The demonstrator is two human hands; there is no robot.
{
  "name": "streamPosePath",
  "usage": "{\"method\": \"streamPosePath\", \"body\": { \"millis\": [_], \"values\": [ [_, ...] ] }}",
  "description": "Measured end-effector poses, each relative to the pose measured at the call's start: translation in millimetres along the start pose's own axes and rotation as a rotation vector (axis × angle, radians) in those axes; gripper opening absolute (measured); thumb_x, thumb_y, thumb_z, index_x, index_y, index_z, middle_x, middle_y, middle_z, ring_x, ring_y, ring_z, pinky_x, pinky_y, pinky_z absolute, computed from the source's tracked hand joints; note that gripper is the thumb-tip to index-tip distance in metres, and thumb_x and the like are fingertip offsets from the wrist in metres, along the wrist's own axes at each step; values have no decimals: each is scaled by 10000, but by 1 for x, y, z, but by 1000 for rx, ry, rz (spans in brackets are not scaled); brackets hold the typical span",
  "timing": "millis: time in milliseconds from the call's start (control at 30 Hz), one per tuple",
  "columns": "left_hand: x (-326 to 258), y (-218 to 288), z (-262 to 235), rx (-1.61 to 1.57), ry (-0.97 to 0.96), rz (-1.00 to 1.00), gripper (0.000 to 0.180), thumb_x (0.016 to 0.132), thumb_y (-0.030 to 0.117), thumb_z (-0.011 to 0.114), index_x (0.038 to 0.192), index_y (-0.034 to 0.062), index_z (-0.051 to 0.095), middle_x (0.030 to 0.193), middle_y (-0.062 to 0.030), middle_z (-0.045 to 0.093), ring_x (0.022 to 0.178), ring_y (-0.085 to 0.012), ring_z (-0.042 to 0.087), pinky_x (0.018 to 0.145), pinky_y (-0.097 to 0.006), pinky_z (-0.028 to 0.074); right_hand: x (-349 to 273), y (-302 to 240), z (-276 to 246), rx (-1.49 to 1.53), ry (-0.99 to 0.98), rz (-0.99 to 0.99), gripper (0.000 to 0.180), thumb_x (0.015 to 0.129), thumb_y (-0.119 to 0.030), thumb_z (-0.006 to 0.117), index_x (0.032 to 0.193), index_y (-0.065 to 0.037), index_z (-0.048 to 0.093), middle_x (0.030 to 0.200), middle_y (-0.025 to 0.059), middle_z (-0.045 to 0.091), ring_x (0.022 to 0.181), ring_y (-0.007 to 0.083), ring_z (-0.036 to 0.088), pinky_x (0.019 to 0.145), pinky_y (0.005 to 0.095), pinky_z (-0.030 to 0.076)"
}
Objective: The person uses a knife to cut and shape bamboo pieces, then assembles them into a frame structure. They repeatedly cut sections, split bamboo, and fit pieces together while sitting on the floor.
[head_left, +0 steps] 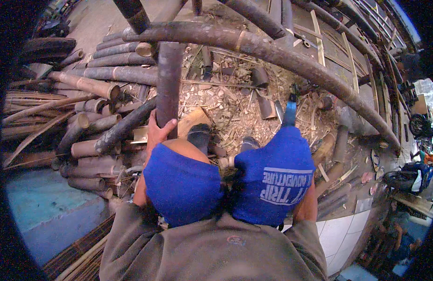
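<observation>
My left hand [159, 130] is closed round the lower part of a thick brown bamboo pole [168, 89], its thumb lying across the near side. The pole stands up in front of my left knee, and its upper end meets a long curved bamboo pole [240, 40] crossing ahead of me. My right forearm [310, 203] runs along the outside of my right thigh; the knee hides the hand and fingers. Just beyond that knee are a narrow blue object [289, 114] with a dark tip, and a pale blade-like piece [278, 111]; what they belong to is unclear.
Cut bamboo lengths [92, 140] are heaped on the left, beside a blue surface [52, 201]. Wood chips [211, 100] and short bamboo offcuts [265, 105] cover the ground ahead. More poles lean at the right, with motorcycles [413, 178] beyond and white tiles [340, 239] nearer.
</observation>
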State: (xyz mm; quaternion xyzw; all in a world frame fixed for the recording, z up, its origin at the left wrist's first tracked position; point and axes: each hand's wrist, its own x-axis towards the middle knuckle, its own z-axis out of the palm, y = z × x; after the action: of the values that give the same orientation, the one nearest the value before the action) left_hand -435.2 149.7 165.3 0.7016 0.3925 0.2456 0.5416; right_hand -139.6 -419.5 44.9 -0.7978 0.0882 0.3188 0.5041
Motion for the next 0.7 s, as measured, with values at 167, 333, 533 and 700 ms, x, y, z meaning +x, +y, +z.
{"method": "streamPosePath", "body": {
  "millis": [167,333,533,700],
  "values": [
    [14,-7,-18,-358,200,110,795,753,260,852,1394,22,448,1165,-117,631,1017,-230,612,922,-377,487,-21,9,-9,5,57,1,379,960,-315,612,1184,-12,652,1068,138,678,957,254,642,813,391,531],
    [16,44,-39,-552,319,214,714,793,235,807,1383,25,465,1194,-96,614,1019,-230,616,896,-395,514,-39,12,-19,23,96,-9,376,966,-317,601,1186,-14,641,1057,132,672,939,244,632,802,380,525],
    [54,30,-53,-779,434,166,667,779,306,792,1328,56,508,1171,-82,603,1025,-241,605,899,-413,512,-57,16,-23,140,143,-34,373,974,-320,587,1188,-17,628,1045,124,665,917,231,620,788,367,518],
    [81,-6,-49,-1050,387,50,620,779,343,773,1289,79,539,1150,-64,580,1037,-253,593,937,-469,495,-89,18,-16,370,255,-75,370,980,-322,576,1189,-19,617,1035,118,659,899,221,611,777,356,512]
  ]
}}
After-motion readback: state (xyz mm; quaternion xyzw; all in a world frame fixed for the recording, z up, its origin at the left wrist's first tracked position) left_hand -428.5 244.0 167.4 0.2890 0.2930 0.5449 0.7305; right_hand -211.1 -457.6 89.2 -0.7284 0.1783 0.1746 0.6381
